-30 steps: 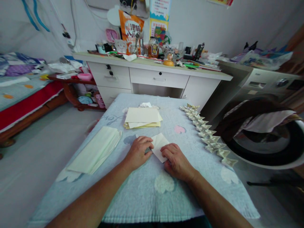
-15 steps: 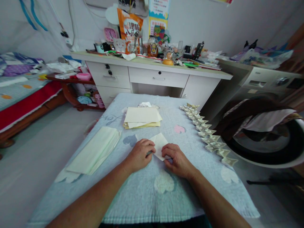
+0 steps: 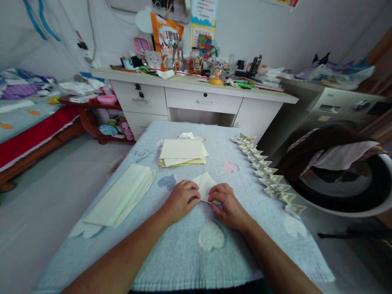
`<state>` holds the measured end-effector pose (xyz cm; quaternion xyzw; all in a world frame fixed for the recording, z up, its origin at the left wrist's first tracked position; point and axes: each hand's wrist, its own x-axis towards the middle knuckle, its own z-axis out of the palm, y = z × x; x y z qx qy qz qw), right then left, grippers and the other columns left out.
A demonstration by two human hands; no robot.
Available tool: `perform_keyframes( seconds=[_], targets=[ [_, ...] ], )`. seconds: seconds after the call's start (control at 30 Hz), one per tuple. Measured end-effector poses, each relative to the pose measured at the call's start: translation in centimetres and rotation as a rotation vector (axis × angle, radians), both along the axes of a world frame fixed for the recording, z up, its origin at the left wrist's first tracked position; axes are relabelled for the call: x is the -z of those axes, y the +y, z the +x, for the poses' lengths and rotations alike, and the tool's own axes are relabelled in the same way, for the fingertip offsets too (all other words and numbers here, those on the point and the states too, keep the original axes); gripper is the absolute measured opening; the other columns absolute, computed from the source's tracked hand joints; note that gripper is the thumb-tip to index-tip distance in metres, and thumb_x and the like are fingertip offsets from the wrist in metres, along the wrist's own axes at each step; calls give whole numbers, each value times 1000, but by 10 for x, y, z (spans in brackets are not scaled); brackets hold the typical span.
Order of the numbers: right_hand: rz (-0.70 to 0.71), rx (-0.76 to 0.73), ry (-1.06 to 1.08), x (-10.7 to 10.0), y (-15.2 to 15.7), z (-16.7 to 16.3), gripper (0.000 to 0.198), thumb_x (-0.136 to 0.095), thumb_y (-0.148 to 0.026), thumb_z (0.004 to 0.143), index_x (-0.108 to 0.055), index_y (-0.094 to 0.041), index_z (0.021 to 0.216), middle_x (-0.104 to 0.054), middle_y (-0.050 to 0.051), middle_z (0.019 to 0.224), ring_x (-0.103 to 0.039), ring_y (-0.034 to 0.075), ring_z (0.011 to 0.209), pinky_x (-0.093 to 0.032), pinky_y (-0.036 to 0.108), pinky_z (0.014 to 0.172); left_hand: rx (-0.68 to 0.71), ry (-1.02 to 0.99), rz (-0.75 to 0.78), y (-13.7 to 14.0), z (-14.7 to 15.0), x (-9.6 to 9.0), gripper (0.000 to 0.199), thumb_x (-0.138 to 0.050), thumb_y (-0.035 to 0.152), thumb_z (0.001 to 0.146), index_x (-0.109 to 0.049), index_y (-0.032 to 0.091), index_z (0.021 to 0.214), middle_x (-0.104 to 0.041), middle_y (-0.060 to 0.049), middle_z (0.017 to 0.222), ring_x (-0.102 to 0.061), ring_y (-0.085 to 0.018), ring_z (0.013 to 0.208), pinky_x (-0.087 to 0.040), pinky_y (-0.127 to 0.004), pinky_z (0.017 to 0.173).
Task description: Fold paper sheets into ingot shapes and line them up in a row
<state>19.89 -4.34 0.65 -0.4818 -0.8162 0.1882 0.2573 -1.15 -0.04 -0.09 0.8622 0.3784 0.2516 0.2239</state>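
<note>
A small cream sheet of paper (image 3: 204, 183) lies on the cloth-covered table between my two hands, one corner pointing away from me. My left hand (image 3: 184, 197) pinches its near left edge between thumb and fingers. On the opposite side my right hand (image 3: 224, 201) grips the near right edge, fingers curled over it. The near edge runs straight between the thumbs, folded up. Behind the hands sits a stack of cream paper (image 3: 183, 149). To the left lies a pile of larger pale green sheets (image 3: 121, 196).
Folded paper pieces (image 3: 262, 164) stand in a long row along the table's right side. The light blue patterned cloth (image 3: 171, 261) covers the table. Beyond it is a cluttered white desk (image 3: 203, 100); an open washing machine (image 3: 346, 171) stands at right, a bed (image 3: 33, 122) at left.
The paper's near corner, which pointed toward me, is now turned up, leaving a straight near edge. Both hands stay in nearly the same place.
</note>
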Motion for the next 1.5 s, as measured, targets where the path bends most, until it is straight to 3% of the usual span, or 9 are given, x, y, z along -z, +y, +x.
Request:
perform_keyframes(
  seconds=[0.1, 0.23, 0.63, 1.1, 1.5],
  targets=[
    [-14, 75, 19, 2, 2, 0, 4, -61, -18, 84, -65, -19, 84, -62, 5, 102, -49, 20, 101, -32, 37, 90, -6, -9, 4, 0, 1, 1, 7, -61, 17, 80, -67, 22, 78, -61, -3, 98, -53, -20, 99, -42, -36, 91],
    [-23, 138, 9, 5, 5, 0, 9, -58, -21, 88, -66, -19, 83, -61, 5, 102, -48, 20, 101, -32, 37, 90, -40, -18, 5, 0, 2, 3, 7, -61, 15, 79, -64, 21, 79, -59, -4, 97, -52, -21, 99, -42, -37, 90],
    [-36, 402, -82, 11, 11, -8, 20, -64, -26, 82, -62, -18, 65, -58, 5, 90, -47, 22, 92, -34, 36, 82, -107, -1, 26, 0, 8, 5, 5, -58, 17, 80, -60, 20, 77, -56, -4, 94, -51, -21, 96, -43, -37, 88],
    [45, 449, -104, 19, 15, -7, 19, -71, -27, 75, -62, -18, 60, -56, 6, 82, -45, 22, 86, -32, 33, 73, -193, 26, 70, -1, 14, 8, 8, -60, 14, 76, -57, 20, 71, -54, -4, 89, -50, -21, 92, -44, -37, 83],
    [-17, 469, -130, 15, 14, -10, 19, -67, -26, 78, -61, -18, 61, -56, 6, 86, -45, 23, 89, -30, 34, 75, -159, 23, 45, 0, 11, 8, 10, -60, 14, 77, -57, 20, 84, -55, -3, 93, -49, -22, 96, -41, -38, 87]
  ],
)
